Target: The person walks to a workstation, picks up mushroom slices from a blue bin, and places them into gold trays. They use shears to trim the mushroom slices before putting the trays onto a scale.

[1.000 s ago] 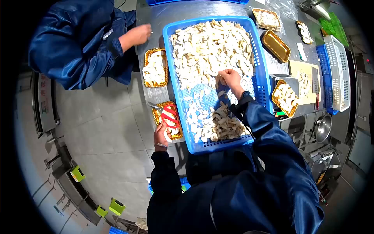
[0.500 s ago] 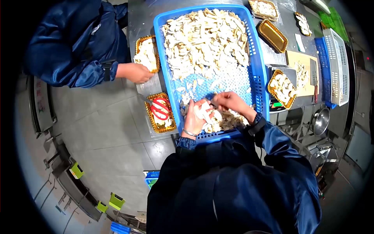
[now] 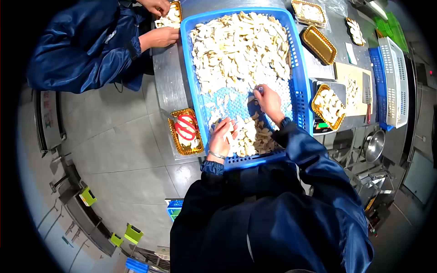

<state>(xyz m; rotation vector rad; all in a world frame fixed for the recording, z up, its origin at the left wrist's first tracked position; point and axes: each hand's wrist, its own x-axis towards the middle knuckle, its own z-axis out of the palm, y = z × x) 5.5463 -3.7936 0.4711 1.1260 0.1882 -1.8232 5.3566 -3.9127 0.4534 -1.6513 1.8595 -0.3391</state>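
Filling the far half of a blue perforated plastic crate in a thick heap: pale cream sliced mushroom pieces, flat, curved and irregular. Thinning toward the middle, with the blue mesh floor showing between scattered slices, and banking up into a smaller pile against the near wall.

Reaching to the near edge of the big heap with the right hand, fingertips bunched down among the slices; impossible to tell whether pinching one or merely touching. Resting the left hand on the small near pile, fingers loosely spread, clamping nothing that shows.

Judging from the lie of things, only a small part worked through: most slices sitting in the heap, one patch of floor bared.

Lying just left of the crate, a gold foil tray carrying a few slices and red-handled scissors. Standing to the right on a small scale, a second gold foil tray heaped with slices; beyond it, an empty gold foil tray. Working at the far left corner of the steel table, a co-worker's hands in blue sleeves.
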